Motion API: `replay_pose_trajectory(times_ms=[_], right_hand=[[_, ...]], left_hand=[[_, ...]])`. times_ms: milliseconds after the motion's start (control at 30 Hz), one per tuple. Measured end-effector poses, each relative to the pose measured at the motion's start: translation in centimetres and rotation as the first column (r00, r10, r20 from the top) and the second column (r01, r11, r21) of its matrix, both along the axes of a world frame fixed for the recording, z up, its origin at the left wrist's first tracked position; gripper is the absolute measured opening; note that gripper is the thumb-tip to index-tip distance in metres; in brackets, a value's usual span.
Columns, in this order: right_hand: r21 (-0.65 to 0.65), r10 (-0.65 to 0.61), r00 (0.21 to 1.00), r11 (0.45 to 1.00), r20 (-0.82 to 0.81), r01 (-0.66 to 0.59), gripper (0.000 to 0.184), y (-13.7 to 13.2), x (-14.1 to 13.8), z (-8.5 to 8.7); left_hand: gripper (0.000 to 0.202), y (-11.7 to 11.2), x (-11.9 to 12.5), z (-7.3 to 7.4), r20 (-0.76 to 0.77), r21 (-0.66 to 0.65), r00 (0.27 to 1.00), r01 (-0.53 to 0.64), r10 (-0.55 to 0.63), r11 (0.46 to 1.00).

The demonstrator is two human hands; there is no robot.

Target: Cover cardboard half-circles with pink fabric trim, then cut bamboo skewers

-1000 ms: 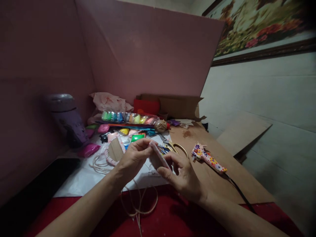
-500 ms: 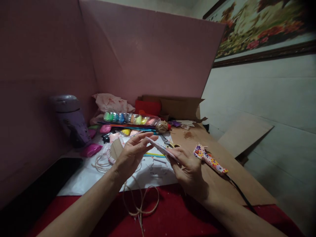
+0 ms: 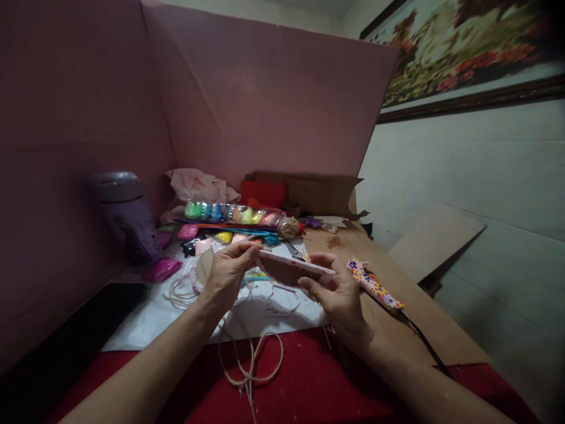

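Observation:
Between my two hands is a thin cardboard piece (image 3: 282, 271) with a pale, pink-patterned edge, held tilted so that its brown underside faces me. My left hand (image 3: 230, 272) pinches its left end between thumb and fingers. On the right end, my right hand (image 3: 339, 292) grips with the thumb below and the fingers behind. Beneath them lies a white sheet (image 3: 176, 327) with small scraps on it. Partly hidden behind my left hand is a round cardboard piece (image 3: 203, 268) with a wrapped rim. Scissors (image 3: 295, 250) lie behind the held piece, mostly covered.
Looped twine (image 3: 253, 377) hangs over the red cloth (image 3: 304, 388) in front. A flower-patterned glue gun (image 3: 375, 285) with a black cord rests on cardboard at right. Clay packs (image 3: 233, 213) and a twine ball (image 3: 289, 227) stand behind; a purple bottle (image 3: 128, 221) is left.
My left hand has closed on the left end of the cardboard piece. The piece has turned more level, and its brown underside now shows.

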State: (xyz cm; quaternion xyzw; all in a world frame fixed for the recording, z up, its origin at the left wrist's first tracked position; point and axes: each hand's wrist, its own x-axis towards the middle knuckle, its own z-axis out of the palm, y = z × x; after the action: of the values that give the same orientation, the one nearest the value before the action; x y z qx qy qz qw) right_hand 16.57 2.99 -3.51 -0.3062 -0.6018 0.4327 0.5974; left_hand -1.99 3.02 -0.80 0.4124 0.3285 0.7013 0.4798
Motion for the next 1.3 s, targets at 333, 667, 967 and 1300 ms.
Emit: replay_pose_trajectory(times_ms=[333,667,967,1300], right_hand=[[0.341,-0.122,0.991,0.935,0.061,0.094,0.009,0.6,0.2,-0.3],[0.483,-0.166,0.958,0.875,0.236,0.033,0.015,-0.1,0.2,0.0],[0.36,-0.041,0.957,0.931,0.288,-0.068,0.012,-1.3,-0.7,0.1],[-0.156,0.24,0.961,0.963,0.134,-0.219,0.012,-1.2,-1.1,0.7]], left_hand=[[0.02,-0.2,-0.5,-0.2,-0.244,0.062,0.97,0.0,0.015,0.998],[0.024,-2.7,2.6,0.9,-0.634,0.71,0.471,0.039,0.613,0.703],[0.011,-3.8,4.2,0.8,-0.728,0.546,0.54,0.082,0.423,0.834],[0.013,-2.9,3.5,-0.1,-0.717,0.262,0.652,-0.075,0.246,0.962]])
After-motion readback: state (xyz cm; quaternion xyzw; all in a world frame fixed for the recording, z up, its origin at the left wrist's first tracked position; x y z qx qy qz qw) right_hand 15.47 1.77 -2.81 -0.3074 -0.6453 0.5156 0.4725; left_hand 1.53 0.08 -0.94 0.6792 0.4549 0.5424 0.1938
